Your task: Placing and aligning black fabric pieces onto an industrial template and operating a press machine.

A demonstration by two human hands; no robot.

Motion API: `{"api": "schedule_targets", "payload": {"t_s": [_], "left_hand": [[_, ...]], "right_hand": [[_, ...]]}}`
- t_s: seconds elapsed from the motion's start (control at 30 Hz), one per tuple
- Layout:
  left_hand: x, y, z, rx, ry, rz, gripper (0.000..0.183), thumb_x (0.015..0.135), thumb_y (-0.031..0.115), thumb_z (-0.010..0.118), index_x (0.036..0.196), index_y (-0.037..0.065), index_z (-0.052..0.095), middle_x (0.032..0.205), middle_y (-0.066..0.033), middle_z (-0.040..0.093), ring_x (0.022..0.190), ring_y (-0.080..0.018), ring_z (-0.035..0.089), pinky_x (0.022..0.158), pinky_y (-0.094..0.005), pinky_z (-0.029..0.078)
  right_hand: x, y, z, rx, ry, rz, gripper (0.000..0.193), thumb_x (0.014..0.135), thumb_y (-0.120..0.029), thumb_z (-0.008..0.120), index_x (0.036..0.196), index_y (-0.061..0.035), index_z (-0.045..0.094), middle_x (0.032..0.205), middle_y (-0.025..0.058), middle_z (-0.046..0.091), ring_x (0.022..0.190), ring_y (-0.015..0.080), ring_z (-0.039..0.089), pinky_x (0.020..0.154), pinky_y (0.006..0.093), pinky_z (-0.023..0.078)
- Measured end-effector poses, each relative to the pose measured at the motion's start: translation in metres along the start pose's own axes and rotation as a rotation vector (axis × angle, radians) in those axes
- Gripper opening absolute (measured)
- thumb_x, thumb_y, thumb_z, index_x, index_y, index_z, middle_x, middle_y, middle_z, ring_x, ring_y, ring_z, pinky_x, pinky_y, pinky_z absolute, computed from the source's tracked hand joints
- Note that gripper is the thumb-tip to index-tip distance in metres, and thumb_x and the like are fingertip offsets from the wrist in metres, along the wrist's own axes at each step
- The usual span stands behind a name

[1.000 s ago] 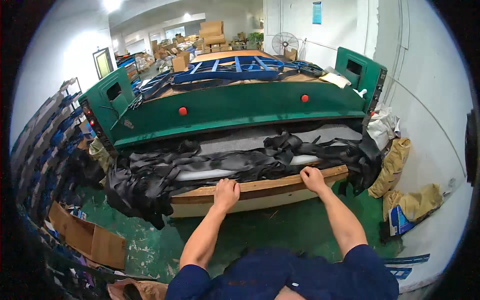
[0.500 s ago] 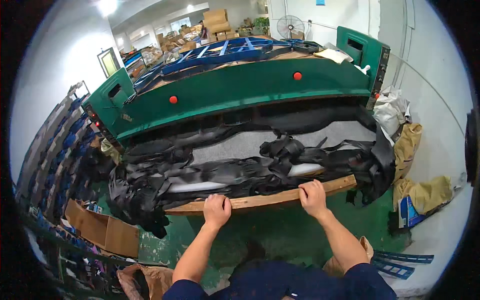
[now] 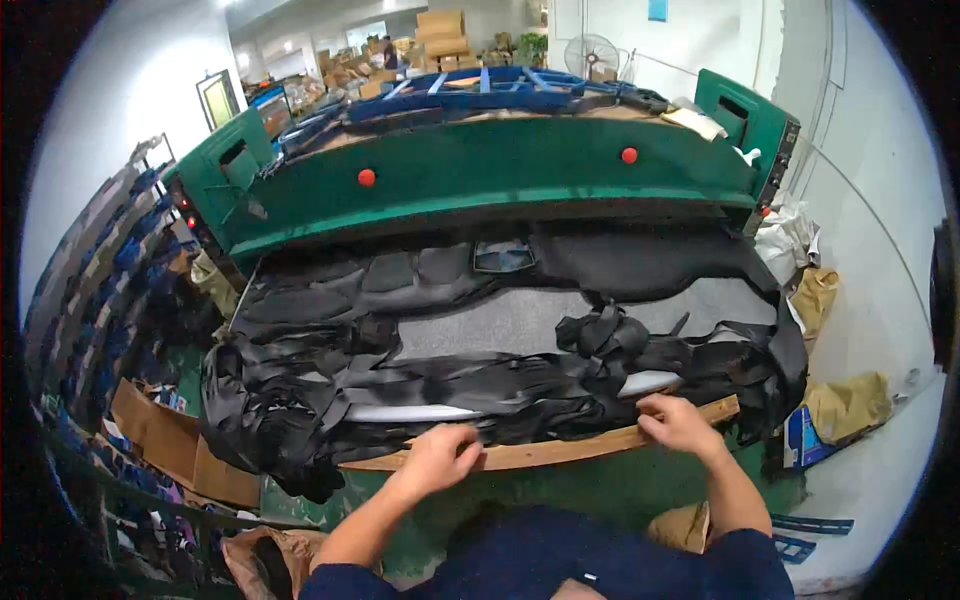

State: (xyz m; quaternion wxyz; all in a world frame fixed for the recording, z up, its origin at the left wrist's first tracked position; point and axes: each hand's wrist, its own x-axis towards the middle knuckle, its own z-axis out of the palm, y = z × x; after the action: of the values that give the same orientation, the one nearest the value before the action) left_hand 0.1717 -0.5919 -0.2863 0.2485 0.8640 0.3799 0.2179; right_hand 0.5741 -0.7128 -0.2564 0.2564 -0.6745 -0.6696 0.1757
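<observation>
Wooden board (image 3: 560,453), lower centre of frame: judged stiff, moderately heavy; best held either side of its middle. Left hand (image 3: 436,462) and right hand (image 3: 682,425) lie part-curled at it; closure underneath cannot be confirmed. Black strips (image 3: 450,380) behind appear limp.

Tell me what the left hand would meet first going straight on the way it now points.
Probably the tangled black strips, which lie just beyond the wooden board at the left hand. The hand's height over them is hard to judge from this view.
</observation>
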Motion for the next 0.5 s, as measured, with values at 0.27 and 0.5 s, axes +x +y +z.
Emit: {"api": "schedule_targets", "payload": {"t_s": [0.27, 0.5], "left_hand": [[0.139, -0.05, -0.06, 0.033, 0.196, 0.303, 0.027, 0.087, 0.013, 0.07, 0.11, 0.001, 0.065, 0.107, -0.0194, 0.069, 0.101, -0.0383, 0.065, 0.088, -0.0435, 0.053], [0.264, -0.085, -0.037, 0.046, 0.174, 0.37, 0.031, 0.085, 0.015, 0.067, 0.112, 0.0, 0.064, 0.114, -0.0209, 0.067, 0.109, -0.039, 0.062, 0.093, -0.0477, 0.051]], "right_hand": [[0.18, -0.055, -0.022, 0.041, -0.015, -0.149, 0.031, 0.088, -0.014, 0.067, 0.115, 0.0025, 0.065, 0.107, 0.0193, 0.071, 0.099, 0.032, 0.07, 0.087, 0.0385, 0.055], [0.322, -0.076, 0.054, -0.189, -0.048, -0.206, 0.038, 0.084, -0.016, 0.07, 0.118, 0.0001, 0.065, 0.113, 0.0207, 0.069, 0.108, 0.0383, 0.065, 0.095, 0.0446, 0.052]]}}
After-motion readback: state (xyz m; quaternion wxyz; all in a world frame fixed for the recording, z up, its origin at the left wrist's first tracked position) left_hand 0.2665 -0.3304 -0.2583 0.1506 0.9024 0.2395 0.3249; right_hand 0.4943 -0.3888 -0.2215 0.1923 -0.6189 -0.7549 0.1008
